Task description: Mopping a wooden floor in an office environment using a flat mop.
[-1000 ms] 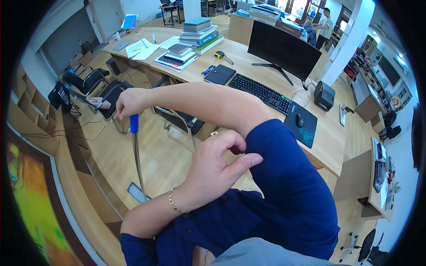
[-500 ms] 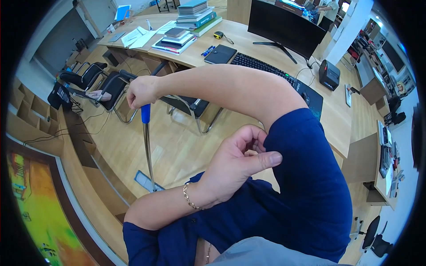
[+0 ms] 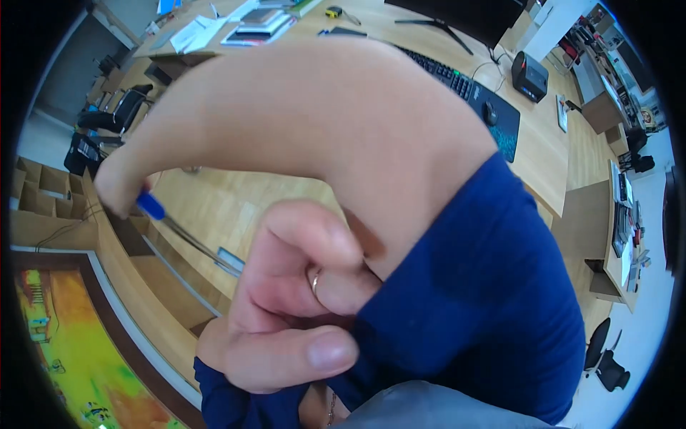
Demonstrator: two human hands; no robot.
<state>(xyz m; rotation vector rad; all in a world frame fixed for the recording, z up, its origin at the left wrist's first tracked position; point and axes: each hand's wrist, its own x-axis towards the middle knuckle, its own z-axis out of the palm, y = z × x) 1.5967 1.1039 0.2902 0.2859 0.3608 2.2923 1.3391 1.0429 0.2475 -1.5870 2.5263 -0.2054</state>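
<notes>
My right arm reaches across to the left in a dark blue short sleeve (image 3: 493, 300). At its far end my right hand (image 3: 118, 184) is closed round the blue grip of a flat mop (image 3: 193, 238), and the grip's lower end shows below the fist. Its metal pole slants down to a pale blue-edged head, partly hidden behind my left hand (image 3: 300, 286). That hand is close up beside the right upper arm. Its fingers are curled at the sleeve's hem, some tips hidden there, while the thumb lies apart. A ring shows on one finger.
Beyond my arm stands a desk (image 3: 532, 171) with a monitor (image 3: 457, 18), keyboard, mouse (image 3: 490, 113), black box (image 3: 529, 75) and books. Black chairs (image 3: 121, 111) stand at the far left. A wooden shelf unit (image 3: 53, 193) and a framed colourful picture (image 3: 78, 343) line the left.
My right hand has swung left and nearer with the mop, tilting its pole. My left hand has come closer and lower, still at the sleeve hem. The view has shifted.
</notes>
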